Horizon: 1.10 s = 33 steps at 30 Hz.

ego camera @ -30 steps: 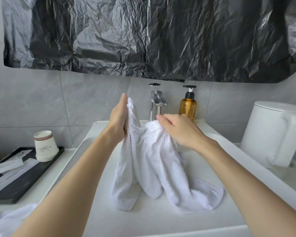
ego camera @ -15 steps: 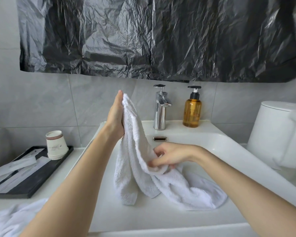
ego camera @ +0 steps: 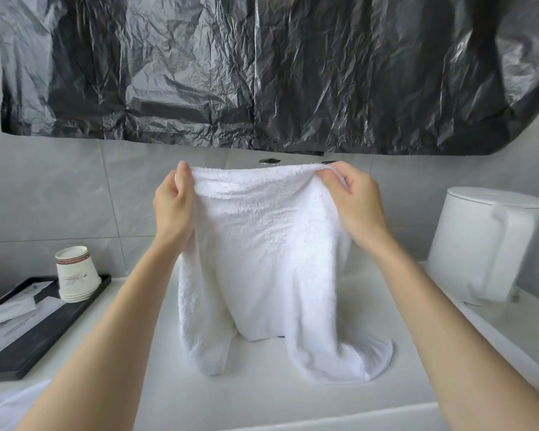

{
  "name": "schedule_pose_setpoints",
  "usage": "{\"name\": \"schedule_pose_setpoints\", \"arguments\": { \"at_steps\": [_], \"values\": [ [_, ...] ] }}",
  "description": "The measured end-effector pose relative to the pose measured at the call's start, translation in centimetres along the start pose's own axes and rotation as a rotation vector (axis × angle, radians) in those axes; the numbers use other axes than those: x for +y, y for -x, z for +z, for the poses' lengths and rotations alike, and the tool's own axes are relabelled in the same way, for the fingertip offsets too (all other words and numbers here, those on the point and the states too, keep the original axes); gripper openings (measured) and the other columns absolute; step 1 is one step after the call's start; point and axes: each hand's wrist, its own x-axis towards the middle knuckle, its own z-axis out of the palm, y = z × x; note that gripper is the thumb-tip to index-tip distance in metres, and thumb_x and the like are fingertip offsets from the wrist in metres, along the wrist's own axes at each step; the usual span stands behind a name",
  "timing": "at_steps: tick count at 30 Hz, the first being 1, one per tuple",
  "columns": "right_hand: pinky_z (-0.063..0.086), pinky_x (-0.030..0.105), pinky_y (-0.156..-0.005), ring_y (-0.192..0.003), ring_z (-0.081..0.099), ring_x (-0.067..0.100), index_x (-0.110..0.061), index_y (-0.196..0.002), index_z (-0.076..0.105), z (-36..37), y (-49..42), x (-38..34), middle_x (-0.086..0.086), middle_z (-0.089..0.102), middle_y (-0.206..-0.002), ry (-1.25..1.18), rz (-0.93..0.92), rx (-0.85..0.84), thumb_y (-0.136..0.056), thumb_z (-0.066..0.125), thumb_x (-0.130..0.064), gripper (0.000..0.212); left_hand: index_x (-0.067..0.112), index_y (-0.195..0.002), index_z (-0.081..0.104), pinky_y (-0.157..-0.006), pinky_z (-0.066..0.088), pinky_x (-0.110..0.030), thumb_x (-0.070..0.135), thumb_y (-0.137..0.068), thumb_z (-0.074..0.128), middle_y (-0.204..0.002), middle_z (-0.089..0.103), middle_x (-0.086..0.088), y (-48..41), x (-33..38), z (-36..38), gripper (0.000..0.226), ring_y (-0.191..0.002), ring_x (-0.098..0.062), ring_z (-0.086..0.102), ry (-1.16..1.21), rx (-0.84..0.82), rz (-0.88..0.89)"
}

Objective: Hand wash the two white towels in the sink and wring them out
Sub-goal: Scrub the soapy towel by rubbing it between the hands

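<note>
A white towel (ego camera: 268,259) hangs spread out above the white sink (ego camera: 262,402), its lower folds resting on the basin floor. My left hand (ego camera: 173,209) pinches its top left corner and my right hand (ego camera: 352,200) pinches its top right corner, stretching the upper edge flat. The raised towel hides the tap, except for its top, and most of the soap bottle. A second white towel (ego camera: 3,409) lies crumpled on the counter at the bottom left.
A black tray (ego camera: 31,343) on the left counter holds stacked paper cups (ego camera: 77,275) and wrapped packets. A white lidded kettle (ego camera: 479,247) stands on the right counter. Black plastic sheeting (ego camera: 262,73) covers the wall above.
My right hand moved up from the bunched middle of the towel to its top right corner. The towel went from hanging bunched in my left hand to spread wide between both hands.
</note>
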Motion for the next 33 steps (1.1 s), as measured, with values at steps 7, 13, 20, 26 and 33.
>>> {"name": "schedule_pose_setpoints", "arguments": {
  "at_steps": [7,13,20,26,33],
  "values": [
    [0.023,0.030,-0.054,-0.054,0.027,0.009,-0.021,-0.057,0.038,-0.8,0.2,1.3,-0.007,0.029,-0.056,0.128,0.062,-0.280,-0.090,0.063,-0.045,0.048,0.025,-0.063,0.023,-0.053,0.023,-0.027,0.053,-0.098,0.043,-0.062,0.026,0.007,-0.6,0.3,-0.5,0.049,-0.056,-0.009,0.026,0.170,0.112,-0.255],
    [0.043,0.033,-0.104,-0.110,0.065,0.013,-0.022,-0.113,0.068,0.7,1.6,1.3,-0.004,0.072,-0.112,-0.312,0.705,-0.943,-0.092,0.049,-0.055,0.044,0.019,-0.106,0.068,-0.095,0.051,-0.031,0.065,-0.092,0.044,-0.105,0.070,0.005,-1.5,-0.1,-1.9,0.053,-0.098,-0.013,0.066,0.361,0.050,-0.555],
    [0.038,0.042,-0.111,-0.120,0.060,0.021,-0.016,-0.129,0.058,0.5,2.0,1.7,0.004,0.066,-0.126,-0.274,0.733,-1.263,-0.079,0.070,-0.052,0.062,0.016,-0.119,0.066,-0.092,0.055,-0.035,0.064,-0.091,0.049,-0.105,0.074,0.000,-0.9,0.3,-2.2,0.058,-0.095,-0.016,0.071,0.457,-0.015,-0.543],
    [0.045,0.036,-0.094,-0.099,0.067,0.015,-0.016,-0.118,0.063,-0.3,1.5,2.9,0.004,0.070,-0.110,-0.388,0.733,-1.118,-0.089,0.058,-0.043,0.040,0.018,-0.115,0.067,-0.087,0.056,-0.031,0.061,-0.093,0.049,-0.101,0.074,0.002,-0.9,0.9,-2.1,0.052,-0.092,-0.013,0.071,0.482,0.018,-0.530],
    [0.048,0.031,-0.091,-0.095,0.063,0.020,-0.026,-0.101,0.072,-0.5,1.2,3.7,-0.003,0.070,-0.101,-0.101,0.641,-1.089,-0.083,0.066,-0.046,0.027,0.021,-0.093,0.067,-0.077,0.056,-0.027,0.058,-0.094,0.051,-0.092,0.074,0.004,-1.0,0.5,-2.5,0.040,-0.083,-0.010,0.071,0.506,0.053,-0.535]
  ]
}}
